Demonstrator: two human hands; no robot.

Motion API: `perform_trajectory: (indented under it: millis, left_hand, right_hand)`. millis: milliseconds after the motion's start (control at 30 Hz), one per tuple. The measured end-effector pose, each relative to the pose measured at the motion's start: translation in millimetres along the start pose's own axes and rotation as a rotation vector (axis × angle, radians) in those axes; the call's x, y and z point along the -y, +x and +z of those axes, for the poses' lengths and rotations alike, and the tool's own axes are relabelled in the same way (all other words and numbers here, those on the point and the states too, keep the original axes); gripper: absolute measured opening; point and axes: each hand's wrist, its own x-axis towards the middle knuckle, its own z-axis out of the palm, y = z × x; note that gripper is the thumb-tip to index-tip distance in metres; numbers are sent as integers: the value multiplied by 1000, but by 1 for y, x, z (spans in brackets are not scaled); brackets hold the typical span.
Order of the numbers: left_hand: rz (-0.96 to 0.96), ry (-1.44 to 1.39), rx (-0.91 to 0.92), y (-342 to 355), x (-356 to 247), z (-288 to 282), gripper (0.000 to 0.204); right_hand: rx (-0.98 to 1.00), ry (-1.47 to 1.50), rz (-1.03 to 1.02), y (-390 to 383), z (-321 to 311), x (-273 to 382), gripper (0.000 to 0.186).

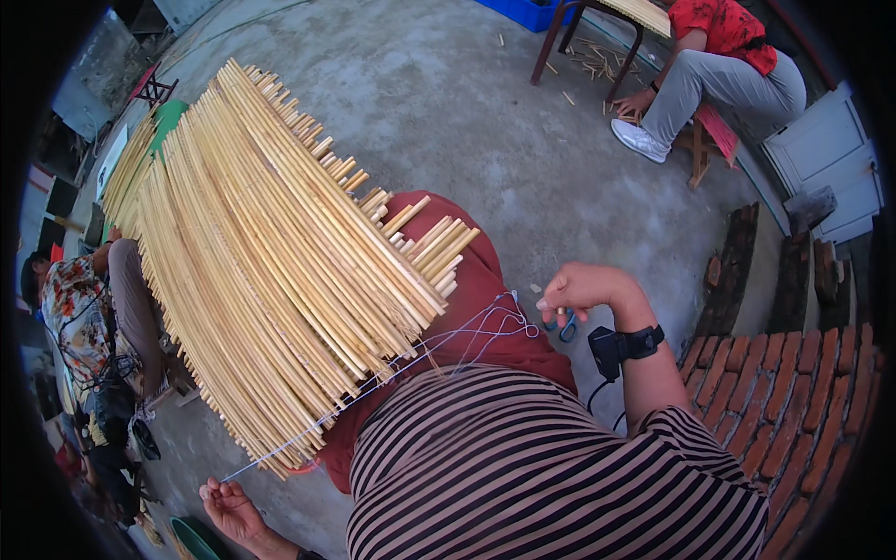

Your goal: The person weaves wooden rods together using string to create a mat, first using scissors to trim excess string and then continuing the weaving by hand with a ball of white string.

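A wide mat of pale reed sticks (271,252) lies slanting across my lap, its near edge against my dark red trousers. Along this edge runs a thin light-blue string (303,436). At the lower left my left hand (235,511) pinches the string's end, beyond the mat's corner, and the string looks pulled straight. My right hand (588,287) is raised to the right of my lap with its fingers curled. From it hang small scissors with blue handles (567,327); their blades are mostly hidden. Loose loops of string lie on my trousers near this hand.
Short sticks (434,245) jut unevenly from the mat's right side. A person in red (723,33) bends over sticks on the floor by a table at the upper right. Another person (89,322) sits at the left. A brick wall (775,401) stands to my right.
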Motion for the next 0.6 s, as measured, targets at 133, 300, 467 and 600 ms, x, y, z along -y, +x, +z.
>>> perform_trajectory:
  millis: [133, 300, 467, 600]
  left_hand:
    - [7, -10, -11, 5, 1, -7, 5]
    - [-15, -28, 4, 4, 4, -5, 5]
    - [-30, -59, 54, 6, 8, -13, 6]
    - [-27, -61, 33, 9, 9, -15, 7]
  right_hand:
    - [-761, -107, -326, 33, 28, -10, 13]
    - [-520, 96, -970, 21, 39, 28, 7]
    - [-485, 42, -921, 15, 41, 30, 10]
    - [-484, -91, -926, 24, 41, 19, 11]
